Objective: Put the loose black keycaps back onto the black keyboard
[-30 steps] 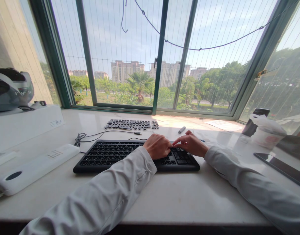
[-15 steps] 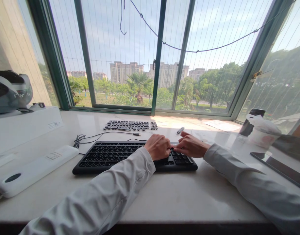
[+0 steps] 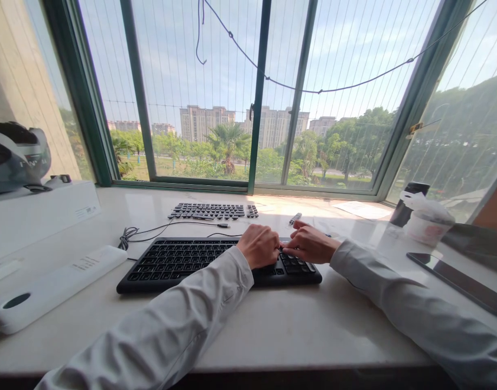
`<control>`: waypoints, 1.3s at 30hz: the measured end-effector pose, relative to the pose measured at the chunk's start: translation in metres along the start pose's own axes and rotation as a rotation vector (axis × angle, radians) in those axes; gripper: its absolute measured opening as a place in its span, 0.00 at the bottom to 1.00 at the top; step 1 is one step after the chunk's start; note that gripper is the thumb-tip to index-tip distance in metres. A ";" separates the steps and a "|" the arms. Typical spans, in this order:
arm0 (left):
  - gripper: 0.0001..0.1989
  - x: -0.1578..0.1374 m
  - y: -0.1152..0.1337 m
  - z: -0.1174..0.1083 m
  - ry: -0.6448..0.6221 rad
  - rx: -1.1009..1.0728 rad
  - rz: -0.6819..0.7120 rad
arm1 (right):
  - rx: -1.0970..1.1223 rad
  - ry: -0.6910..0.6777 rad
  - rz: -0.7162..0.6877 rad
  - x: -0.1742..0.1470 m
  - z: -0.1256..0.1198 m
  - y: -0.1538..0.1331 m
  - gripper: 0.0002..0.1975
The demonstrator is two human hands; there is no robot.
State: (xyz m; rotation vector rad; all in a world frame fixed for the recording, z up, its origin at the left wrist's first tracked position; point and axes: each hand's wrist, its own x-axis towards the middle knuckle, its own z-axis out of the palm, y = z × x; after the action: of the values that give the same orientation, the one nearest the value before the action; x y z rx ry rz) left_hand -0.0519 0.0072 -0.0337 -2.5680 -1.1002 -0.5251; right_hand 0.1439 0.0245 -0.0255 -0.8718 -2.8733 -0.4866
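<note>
A black keyboard lies on the white sill in front of me. Across its left and middle area the keys look like bare sockets; at the far right, solid keycaps sit on the number pad. My left hand is closed over the right part of the keyboard, fingertips pressed together and pointing down; whatever they hold is hidden. My right hand meets it from the right above the number pad, fingers bent and tips pinched close to the left fingertips, with one finger raised. Loose black keycaps lie in rows behind the keyboard.
A coiled cable lies behind the keyboard's left end. On the left are a long white device and a white box. To the right are a phone, a bagged cup and a dark bottle. A small clear-and-grey object lies behind my right hand.
The whole view has shifted slightly, with everything a little further left and lower. Both hands stay together over the keyboard's right side in nearly the same pose.
</note>
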 end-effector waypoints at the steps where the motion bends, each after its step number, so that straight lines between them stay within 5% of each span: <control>1: 0.15 0.000 0.000 0.000 -0.005 0.003 -0.010 | 0.013 -0.006 0.004 0.000 0.001 0.000 0.26; 8: 0.15 0.000 0.002 0.001 -0.040 0.020 -0.035 | 0.057 0.027 0.045 0.000 0.003 0.001 0.26; 18: 0.15 0.000 -0.016 -0.004 0.033 0.112 -0.192 | 0.057 0.453 0.286 -0.015 0.006 0.024 0.18; 30: 0.14 -0.006 -0.051 -0.008 -0.125 0.232 -0.415 | 0.000 0.308 0.517 -0.017 0.031 0.040 0.21; 39: 0.15 -0.007 -0.064 -0.012 -0.234 0.209 -0.524 | 0.377 0.213 0.455 -0.013 0.032 0.042 0.25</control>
State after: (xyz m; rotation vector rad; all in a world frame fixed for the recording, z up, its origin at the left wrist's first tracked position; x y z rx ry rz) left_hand -0.1066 0.0403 -0.0177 -2.1895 -1.8208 -0.2030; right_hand 0.1781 0.0615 -0.0462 -1.2545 -2.3533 0.0110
